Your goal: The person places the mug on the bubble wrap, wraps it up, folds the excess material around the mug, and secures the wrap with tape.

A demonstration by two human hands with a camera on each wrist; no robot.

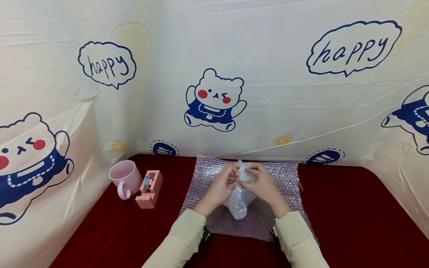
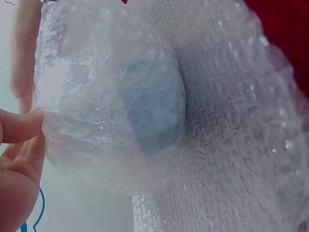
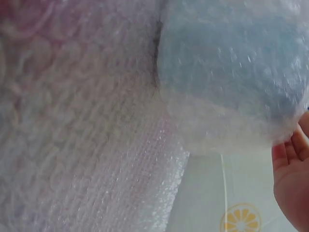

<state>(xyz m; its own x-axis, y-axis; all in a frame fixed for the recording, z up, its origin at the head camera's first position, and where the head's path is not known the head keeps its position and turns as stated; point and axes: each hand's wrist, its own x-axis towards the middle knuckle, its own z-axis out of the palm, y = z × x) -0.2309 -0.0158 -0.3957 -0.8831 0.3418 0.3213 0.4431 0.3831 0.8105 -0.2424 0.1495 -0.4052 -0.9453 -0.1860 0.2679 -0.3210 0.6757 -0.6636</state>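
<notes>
Wrapped bundle: a bubble-wrapped bundle (image 1: 239, 201) sits on a flat bubble-wrap sheet (image 1: 288, 178), about midway across it, straight in front of the person.
Bundle's long axis: in the head view it runs away from the person, almost in line with the gaze; the broad, rounded end faces the person, and the far end narrows to a gathered peak between the hands.
Inside the wrap: a blue shape (image 2: 154, 106) shows through the plastic; its own direction is too blurred to tell.
Left hand: the left hand (image 1: 222, 184) is mostly closed, thumb and fingers pinching the wrap near the peak.
Right hand: the right hand (image 1: 264, 184) is bent round the opposite side, with thumb and fingertips a little apart and the gathered plastic held between them.
Sheet: longer from side to side than front to back, lying on a dark red cloth (image 1: 345, 208).
Pink mug: the mug (image 1: 132, 180) stands upright, well to the left of the sheet, mouth up, handle towards the person.
Tape dispenser: the pink dispenser (image 1: 151, 191) is just beside the mug on its right, its long axis leading away from the person and slightly rightward; a grey-blue roll (image 1: 148, 181) sits at the far end.
</notes>
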